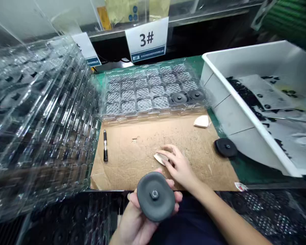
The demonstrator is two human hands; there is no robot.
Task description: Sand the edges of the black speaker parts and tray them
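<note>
My left hand point(140, 221) grips a black rounded disc point(155, 206) from below, its face turned up, with a small raised knob in the middle. Just beyond it, my right hand point(177, 166) pinches a white wedge point(159, 159), perhaps a piece of sponge, low over the cardboard sheet point(127, 149). Another white wedge point(201, 121) lies at the sheet's far right. A similar black disc point(225, 147) rests at the right edge of the cardboard. Beyond, a clear plastic tray point(142, 83) has rows of pockets; two black discs point(180, 97) occupy its near right corner.
Tall stacks of clear trays point(40, 119) border the left side. A pen point(105, 146) lies on the cardboard. At right stands a white bin point(244, 115) with small black pieces and papers. A "3#" sign point(148, 40) hangs behind. More trays point(265, 211) sit below the bench edge.
</note>
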